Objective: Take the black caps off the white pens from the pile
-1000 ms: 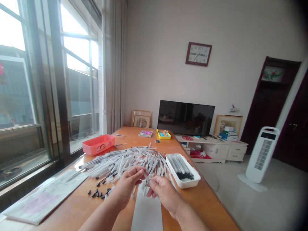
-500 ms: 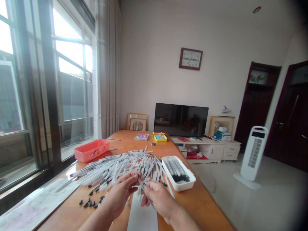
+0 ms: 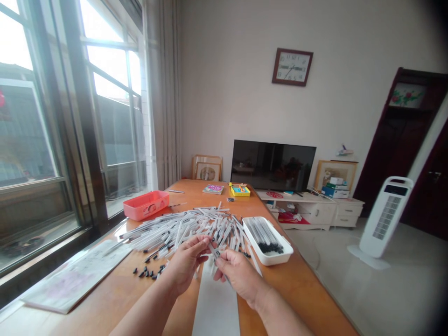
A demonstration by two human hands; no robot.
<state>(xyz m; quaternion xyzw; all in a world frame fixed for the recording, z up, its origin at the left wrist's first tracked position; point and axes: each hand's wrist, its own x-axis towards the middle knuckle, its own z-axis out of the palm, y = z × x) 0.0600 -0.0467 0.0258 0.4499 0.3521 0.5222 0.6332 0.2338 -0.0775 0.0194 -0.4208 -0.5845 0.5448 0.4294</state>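
Observation:
My left hand (image 3: pixel 192 258) pinches one end of a thin translucent pen (image 3: pixel 212 249) between thumb and fingertips. Closed round its nearer part is my right hand (image 3: pixel 240 272), so much of the pen is hidden. Just beyond both hands a wide heap of clear pen barrels (image 3: pixel 154 239) spreads over the wooden table. Several small black pen caps (image 3: pixel 146 272) lie left of my left wrist. A white plastic tray (image 3: pixel 280 259) right of my hands holds a row of pens with black ends. Below my hands lies a white strip (image 3: pixel 217 312).
A pink plastic basket (image 3: pixel 145 212) stands at the table's left edge. A booklet (image 3: pixel 213 189) and a yellow box (image 3: pixel 241 192) lie at the far end. Printed paper (image 3: pixel 75 277) covers the near left. Beyond the table are a television (image 3: pixel 273 165) and a white tower fan (image 3: pixel 385 217).
The camera view has shifted, so the scene sits further right and higher. Both hands keep their hold on the pen, with little visible change in their grip.

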